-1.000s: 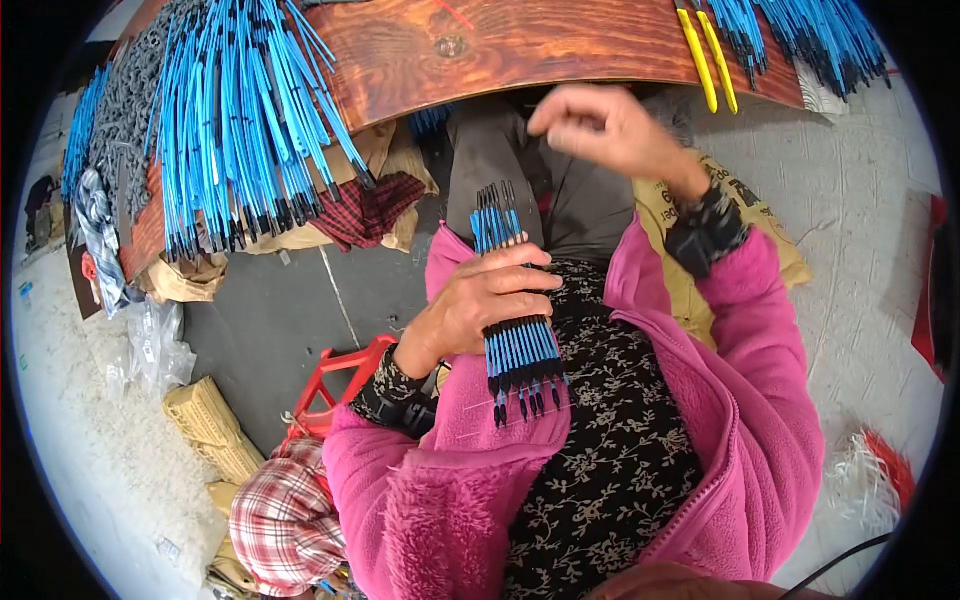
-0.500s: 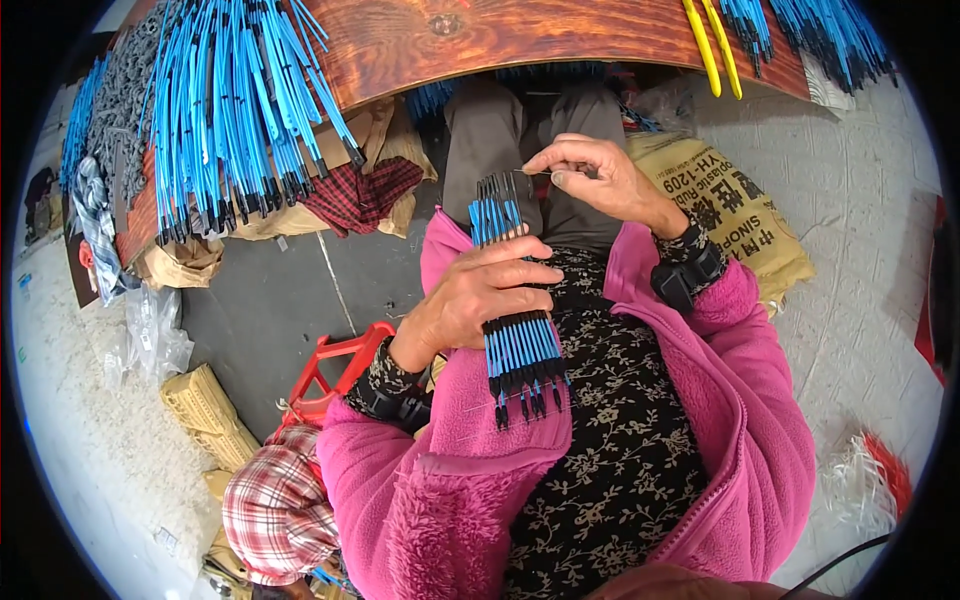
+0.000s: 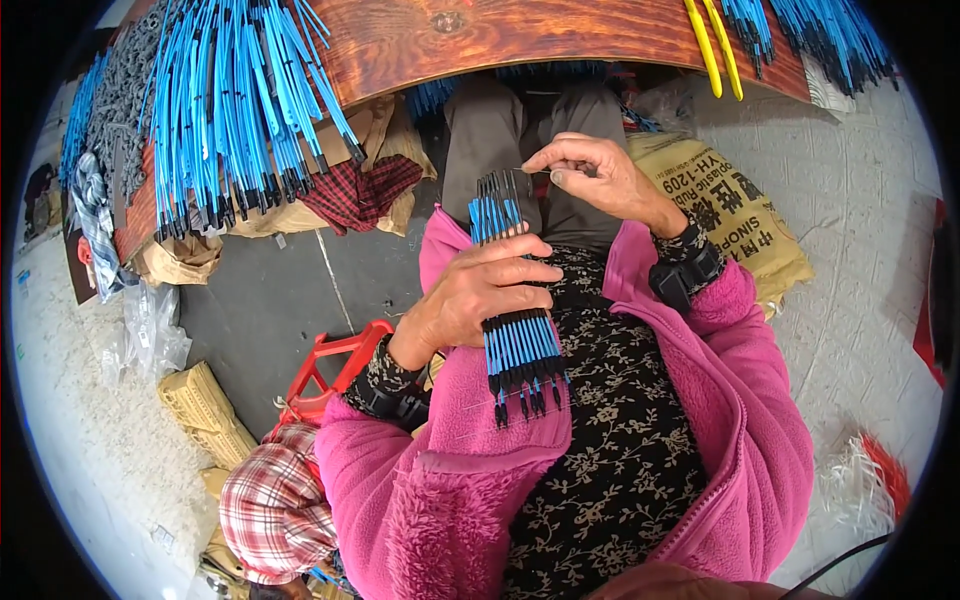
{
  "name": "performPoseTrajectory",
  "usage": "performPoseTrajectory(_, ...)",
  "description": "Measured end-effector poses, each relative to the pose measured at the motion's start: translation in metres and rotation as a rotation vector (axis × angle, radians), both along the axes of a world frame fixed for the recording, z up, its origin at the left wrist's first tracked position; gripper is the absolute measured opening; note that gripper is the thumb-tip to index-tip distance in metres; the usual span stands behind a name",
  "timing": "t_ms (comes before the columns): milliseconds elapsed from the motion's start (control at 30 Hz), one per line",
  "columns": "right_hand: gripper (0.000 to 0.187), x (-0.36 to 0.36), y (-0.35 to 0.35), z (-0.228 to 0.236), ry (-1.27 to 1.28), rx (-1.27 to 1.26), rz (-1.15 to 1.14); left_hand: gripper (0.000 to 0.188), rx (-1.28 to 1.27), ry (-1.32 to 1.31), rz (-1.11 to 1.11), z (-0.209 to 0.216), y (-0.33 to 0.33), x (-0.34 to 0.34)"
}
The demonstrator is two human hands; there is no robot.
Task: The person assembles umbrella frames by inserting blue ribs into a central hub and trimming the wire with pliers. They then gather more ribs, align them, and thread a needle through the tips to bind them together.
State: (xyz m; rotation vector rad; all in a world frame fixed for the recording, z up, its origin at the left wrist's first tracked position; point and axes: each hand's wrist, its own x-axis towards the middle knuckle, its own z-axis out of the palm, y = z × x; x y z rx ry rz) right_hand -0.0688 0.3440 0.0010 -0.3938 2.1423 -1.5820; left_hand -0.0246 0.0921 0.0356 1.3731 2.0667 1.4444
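Observation:
My left hand (image 3: 488, 288) is wrapped round a flat row of thin blue sticks with black ends (image 3: 525, 352), held in front of my chest. Fine thread-like strands stick out near the lower black tips, over the pink jacket. At the row's upper end, my right hand (image 3: 605, 182) is closed in a pinch, thumb against forefinger. A thin dark strand (image 3: 546, 170) shows at those fingertips, close to the upper black tips; whether it is thread or wire I cannot make out.
Beyond my knees a brown wooden table (image 3: 500, 40) bears a heap of similar blue sticks (image 3: 235, 110), grey chain-like material (image 3: 122, 110) and yellow handles (image 3: 712, 45). A yellow sack (image 3: 725, 205) lies right; a red stool (image 3: 335, 365) and a person's plaid garment (image 3: 280, 500) are left.

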Motion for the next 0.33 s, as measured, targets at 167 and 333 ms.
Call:
performPoseTrajectory(167, 0.023, 0.0011, -0.0004, 0.0002, 0.038, -0.009, 0.019, 0.016, -0.013, -0.005, -0.007, 0.0013, 0.0003, 0.0000)
performPoseTrajectory(333, 0.023, 0.0026, -0.0003, -0.0040, 0.002, -0.041, 0.000, 0.016, -0.021, -0.005, -0.012, 0.0002, -0.0002, 0.0009)
